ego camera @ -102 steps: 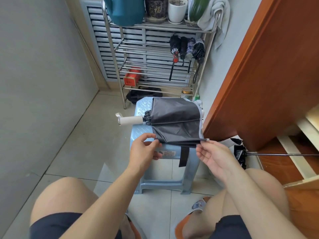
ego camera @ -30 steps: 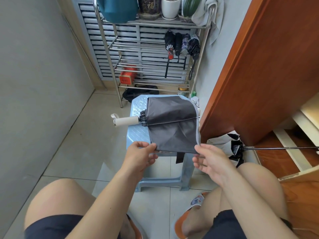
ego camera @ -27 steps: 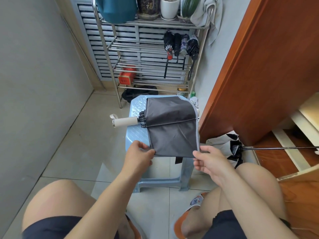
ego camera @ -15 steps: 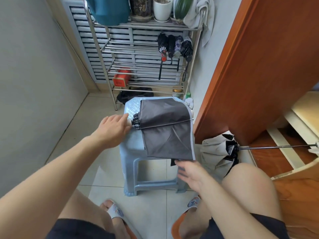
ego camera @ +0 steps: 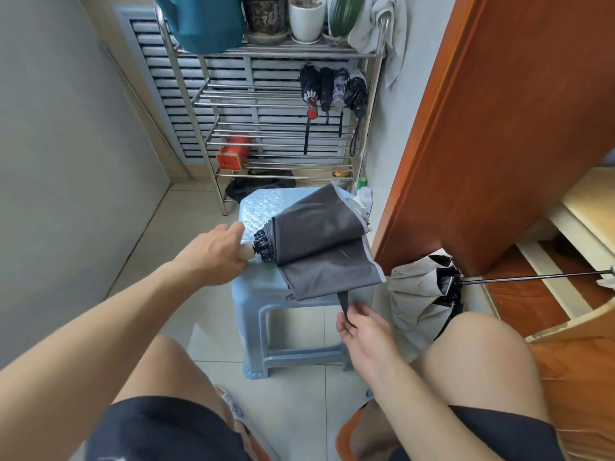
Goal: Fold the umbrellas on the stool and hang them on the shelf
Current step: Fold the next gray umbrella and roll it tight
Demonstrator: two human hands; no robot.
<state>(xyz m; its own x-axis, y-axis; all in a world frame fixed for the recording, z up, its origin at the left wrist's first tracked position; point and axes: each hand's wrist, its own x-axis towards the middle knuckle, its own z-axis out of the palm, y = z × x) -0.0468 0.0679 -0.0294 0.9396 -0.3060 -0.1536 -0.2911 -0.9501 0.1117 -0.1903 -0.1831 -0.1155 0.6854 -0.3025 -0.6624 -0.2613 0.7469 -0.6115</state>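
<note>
A grey folding umbrella (ego camera: 319,241) lies across the light blue plastic stool (ego camera: 259,207), its canopy partly rolled. My left hand (ego camera: 213,252) grips its cream handle at the stool's left side. Below the stool's front edge, my right hand (ego camera: 361,327) pinches the umbrella's dark closing strap (ego camera: 343,302), which hangs from the canopy. A second umbrella (ego camera: 422,287), white outside and black inside, lies collapsed on the floor to the right with its metal shaft extended. The steel shelf (ego camera: 266,94) stands behind, with several folded umbrellas (ego camera: 332,91) hanging at its right end.
An orange wooden door (ego camera: 499,128) stands close on the right. A grey wall runs along the left. The shelf top carries a teal container (ego camera: 206,21), pots and a towel; a red tin (ego camera: 233,156) sits lower down. My knees flank the stool.
My left hand left the canopy edge and took the handle, turning the umbrella so the canopy rolled over. My right hand dropped from the canopy edge to the strap.
</note>
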